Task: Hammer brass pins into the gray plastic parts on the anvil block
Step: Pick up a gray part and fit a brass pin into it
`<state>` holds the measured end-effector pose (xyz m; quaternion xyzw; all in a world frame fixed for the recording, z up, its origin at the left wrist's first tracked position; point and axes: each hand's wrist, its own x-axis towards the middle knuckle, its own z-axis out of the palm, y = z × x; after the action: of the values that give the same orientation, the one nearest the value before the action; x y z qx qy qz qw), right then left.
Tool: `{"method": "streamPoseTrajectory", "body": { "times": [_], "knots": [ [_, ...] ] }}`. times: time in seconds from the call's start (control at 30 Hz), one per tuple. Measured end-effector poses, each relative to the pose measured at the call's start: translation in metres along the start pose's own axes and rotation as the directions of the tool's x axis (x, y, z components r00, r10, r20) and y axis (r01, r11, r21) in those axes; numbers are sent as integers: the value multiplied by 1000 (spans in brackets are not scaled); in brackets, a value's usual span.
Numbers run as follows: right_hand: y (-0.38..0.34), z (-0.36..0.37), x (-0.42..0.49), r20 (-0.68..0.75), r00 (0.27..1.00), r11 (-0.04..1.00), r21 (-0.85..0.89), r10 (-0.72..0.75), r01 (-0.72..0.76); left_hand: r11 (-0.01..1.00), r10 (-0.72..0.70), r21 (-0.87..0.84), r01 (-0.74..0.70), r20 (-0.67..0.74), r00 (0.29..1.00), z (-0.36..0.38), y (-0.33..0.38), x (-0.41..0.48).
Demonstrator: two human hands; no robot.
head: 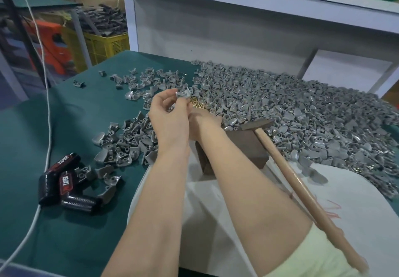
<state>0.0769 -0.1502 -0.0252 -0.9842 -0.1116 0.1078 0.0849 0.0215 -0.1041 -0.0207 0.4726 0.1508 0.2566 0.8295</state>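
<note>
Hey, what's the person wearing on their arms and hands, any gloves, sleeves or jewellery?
No gloves on the left hand or right hand, and both forearms are uncovered. No watch, ring or bracelet shows. By the right elbow sits pale yellow fabric, perhaps a short sleeve.

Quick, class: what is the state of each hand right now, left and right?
Left hand: pinches a gray part.
Right hand: fingers hidden behind the left one; cannot be told.
</note>
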Motion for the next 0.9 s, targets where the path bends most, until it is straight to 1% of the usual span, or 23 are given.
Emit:
{"method": "streamPoseTrajectory", "body": {
  "times": [0.07, 0.13, 0.3, 0.43, 0.53, 0.7, 0.77, 0.8, 0.83, 0.9],
  "knots": [
    [-4, -2, -3, -33, 999, 999, -28, -26, 25, 1000, 2, 21, -1, -5, 1000, 0, 0, 1],
    [-5, -3, -3, -44, 999, 1000, -7, -28, 27, 1000, -3, 26, 4, -15, 1000, -1, 0, 1],
    [-4, 2, 4, -19, 1000, 992, 128, -3, 5, 1000, 10, 7, -10, -49, 999, 1, -2, 1],
    [-4, 4, 11, 34, 999, 999, -26, -26, 27, 999, 35, -29, -38, -83, 996, 1, -2, 2],
    [-3, 5, 13, 46, 998, 997, -64, -50, 53, 997, 55, -56, -61, -101, 993, 0, -2, 2],
    [-4, 8, 14, 72, 997, 1000, 7, -28, 28, 994, 60, -89, -70, -109, 992, 0, -2, 1],
    [-5, 12, 15, 101, 992, 990, 127, -72, 59, 993, 60, -93, -71, -112, 992, -1, -2, 1],
    [-4, 13, 15, 76, 994, 988, 143, -76, 65, 993, 63, -88, -73, -115, 991, -1, -2, 1],
    [-3, 11, 13, 24, 999, 993, 109, -44, 41, 994, 66, -77, -75, -116, 991, -1, -2, 1],
    [5, 1, 8, -151, 988, 996, 80, 43, -31, 997, 72, -22, -74, -87, 994, 0, -2, 0]
  ]
}}
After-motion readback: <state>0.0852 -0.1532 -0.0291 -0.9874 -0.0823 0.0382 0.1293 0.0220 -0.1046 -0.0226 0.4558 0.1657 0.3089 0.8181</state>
